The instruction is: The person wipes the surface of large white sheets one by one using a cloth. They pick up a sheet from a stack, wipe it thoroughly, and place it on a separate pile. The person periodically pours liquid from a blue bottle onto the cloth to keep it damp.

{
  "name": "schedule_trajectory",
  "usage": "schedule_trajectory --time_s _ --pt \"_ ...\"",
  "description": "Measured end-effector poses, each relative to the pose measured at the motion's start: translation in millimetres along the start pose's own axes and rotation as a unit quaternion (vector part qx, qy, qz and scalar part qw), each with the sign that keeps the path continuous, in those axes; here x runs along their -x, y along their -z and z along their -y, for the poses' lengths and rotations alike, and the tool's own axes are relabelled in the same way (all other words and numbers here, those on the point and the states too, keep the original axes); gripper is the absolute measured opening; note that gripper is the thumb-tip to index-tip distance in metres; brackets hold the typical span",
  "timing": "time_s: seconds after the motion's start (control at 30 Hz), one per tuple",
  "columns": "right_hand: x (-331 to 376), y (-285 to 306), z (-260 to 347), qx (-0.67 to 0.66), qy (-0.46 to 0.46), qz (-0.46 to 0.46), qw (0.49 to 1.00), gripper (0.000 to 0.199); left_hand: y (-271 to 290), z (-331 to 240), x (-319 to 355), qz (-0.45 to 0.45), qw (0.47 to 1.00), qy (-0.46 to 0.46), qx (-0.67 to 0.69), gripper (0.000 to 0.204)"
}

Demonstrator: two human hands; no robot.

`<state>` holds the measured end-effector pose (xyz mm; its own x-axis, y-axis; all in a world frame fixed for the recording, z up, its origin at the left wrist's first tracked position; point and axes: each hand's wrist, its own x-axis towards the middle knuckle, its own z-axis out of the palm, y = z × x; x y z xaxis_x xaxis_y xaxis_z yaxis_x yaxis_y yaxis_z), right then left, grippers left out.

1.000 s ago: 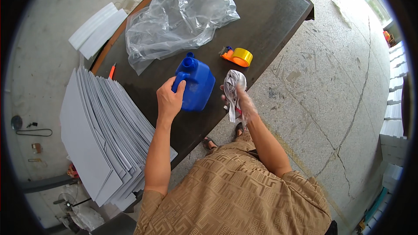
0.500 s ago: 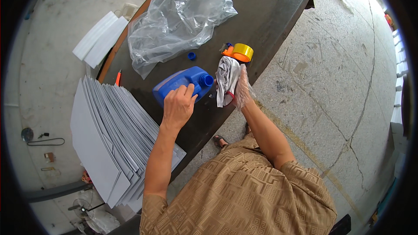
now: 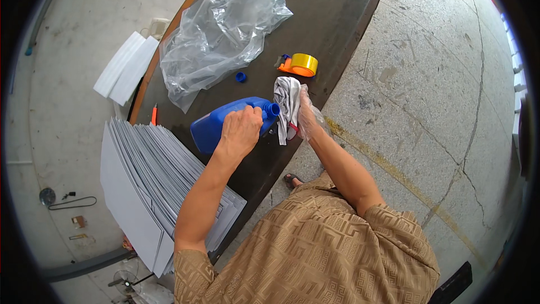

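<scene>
blue jug tipped on its side toward a rag, cap already off.

left hand (image 3: 241, 130) clenched over the near shoulder of the blue jug (image 3: 225, 125), holding it laid over on the dark table (image 3: 337, 17) with its open spout pointing right. right hand (image 3: 306, 115), in a thin clear glove, closed around a bunched grey rag (image 3: 288, 107), pressed just beside or against the spout; cannot tell whether any liquid is coming out. small blue cap (image 3: 241, 77) lying apart on the table, farther off, so unscrewing looks done and wetting the rag seems under way; righting and capping the jug look left. beyond it, a crumpled clear plastic bag (image 3: 219, 34) at far left and a yellow tape roll (image 3: 302, 65) at far right. stack of grey sheets (image 3: 152, 180) at near left, over the table's edge.
</scene>
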<state>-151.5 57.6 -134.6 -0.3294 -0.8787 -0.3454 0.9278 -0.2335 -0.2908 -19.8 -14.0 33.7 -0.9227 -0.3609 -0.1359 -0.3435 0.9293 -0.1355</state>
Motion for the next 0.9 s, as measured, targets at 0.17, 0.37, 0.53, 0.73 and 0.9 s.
schedule_trajectory --time_s 0.17,0.37,0.53,0.73,0.9 --pt "2.3 -1.3 -6.4 0.044 -0.006 0.009 0.999 0.068 1.5 0.7 -10.9 0.049 0.998 -0.015 -0.02 0.021" --pt "3.7 0.6 -15.3 0.041 -0.015 0.011 0.999 0.067 6.2 0.9 -18.8 0.087 0.996 -0.019 -0.015 0.021" --pt "0.6 1.4 -20.8 0.02 -0.019 0.004 1.0 0.066 18.8 -4.2 -26.2 0.12 0.993 -0.018 -0.008 0.021" --pt "-0.8 -4.7 -26.5 -0.049 -0.056 0.015 0.997 0.067 22.1 -6.4 -29.8 0.123 0.992 -0.016 -0.018 0.018" --pt "-12.3 -6.8 -37.6 -0.006 -0.059 -0.01 0.998 0.067 26.9 -3.9 -28.9 0.12 0.992 -0.011 -0.021 0.015"
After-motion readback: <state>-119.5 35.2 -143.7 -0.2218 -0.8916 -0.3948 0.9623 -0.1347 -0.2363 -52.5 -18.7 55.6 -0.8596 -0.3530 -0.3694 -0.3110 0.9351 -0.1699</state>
